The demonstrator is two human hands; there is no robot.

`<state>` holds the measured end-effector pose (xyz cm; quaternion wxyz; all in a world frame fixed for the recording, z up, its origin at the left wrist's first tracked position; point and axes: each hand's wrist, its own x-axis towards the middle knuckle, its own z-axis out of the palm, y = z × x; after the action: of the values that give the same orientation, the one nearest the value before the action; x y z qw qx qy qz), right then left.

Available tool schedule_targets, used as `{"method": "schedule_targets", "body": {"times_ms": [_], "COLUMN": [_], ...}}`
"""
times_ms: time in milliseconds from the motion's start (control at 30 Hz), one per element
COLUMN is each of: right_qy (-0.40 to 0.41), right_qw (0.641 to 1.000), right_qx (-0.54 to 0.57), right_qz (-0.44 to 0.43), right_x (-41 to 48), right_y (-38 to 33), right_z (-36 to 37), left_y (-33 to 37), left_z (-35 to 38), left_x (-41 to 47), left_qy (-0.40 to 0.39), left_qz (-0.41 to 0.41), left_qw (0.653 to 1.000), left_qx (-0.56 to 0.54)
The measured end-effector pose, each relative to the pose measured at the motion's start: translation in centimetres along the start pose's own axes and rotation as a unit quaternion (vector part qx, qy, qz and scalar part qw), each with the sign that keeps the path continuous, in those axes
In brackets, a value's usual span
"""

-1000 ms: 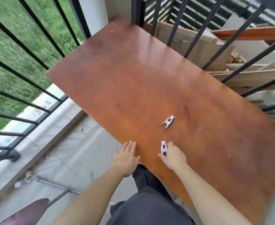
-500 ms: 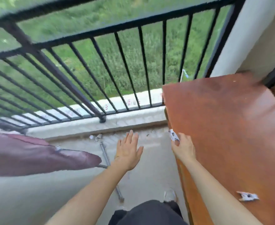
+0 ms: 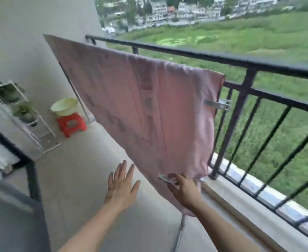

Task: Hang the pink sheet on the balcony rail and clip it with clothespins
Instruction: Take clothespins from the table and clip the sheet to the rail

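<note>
The pink sheet (image 3: pixel 131 106) hangs draped over the black balcony rail (image 3: pixel 222 59), reaching down towards the floor. A white clothespin (image 3: pixel 219 104) is clipped on the sheet's right edge, partway down. My right hand (image 3: pixel 184 190) pinches a second white clothespin (image 3: pixel 163 177) close to the sheet's lower edge. My left hand (image 3: pixel 121 184) hovers to the left of it with fingers spread and straight, holding nothing and clear of the sheet.
A red stool (image 3: pixel 71 124) with a pale basin (image 3: pixel 64 106) on it stands by the far wall. A white plant rack (image 3: pixel 22 115) is at the left. A metal rod (image 3: pixel 179 233) lies on the floor below my right hand.
The view swung from the wooden table to the rail and the hanging sheet. My right hand carried the clothespin it picked off the table over to the sheet's lower edge.
</note>
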<state>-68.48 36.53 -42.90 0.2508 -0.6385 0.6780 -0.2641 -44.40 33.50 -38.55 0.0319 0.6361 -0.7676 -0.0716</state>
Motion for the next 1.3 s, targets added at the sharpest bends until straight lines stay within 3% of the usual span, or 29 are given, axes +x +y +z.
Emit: {"method": "schedule_targets", "body": {"times_ms": [233, 433, 800, 1067, 1300], "right_qy": [0.039, 0.072, 0.081, 0.024, -0.006], "right_qw": [0.99, 0.973, 0.959, 0.959, 0.948], "right_qx": [0.065, 0.13, 0.207, 0.224, 0.238], "right_qz": [-0.115, -0.174, -0.177, -0.174, -0.209], "right_x": [14.2, 23.8, 51.9, 70.8, 84.8], "right_y": [-18.7, -27.0, -35.8, -47.3, -57.4], "right_z": [5.9, 9.1, 18.3, 23.7, 33.0], "left_y": [-17.0, -26.3, -41.0, -53.5, -68.3], "left_z": [-9.8, -14.1, -16.2, -21.9, -23.0], "left_x": [6.4, 14.7, 40.4, 55.0, 66.5], "left_qy": [0.145, 0.219, 0.211, 0.212, 0.233], "left_qz": [-0.092, -0.13, -0.152, -0.19, -0.213], "left_qw": [0.985, 0.965, 0.961, 0.955, 0.942], "left_qx": [-0.019, -0.058, -0.095, -0.09, -0.112]}}
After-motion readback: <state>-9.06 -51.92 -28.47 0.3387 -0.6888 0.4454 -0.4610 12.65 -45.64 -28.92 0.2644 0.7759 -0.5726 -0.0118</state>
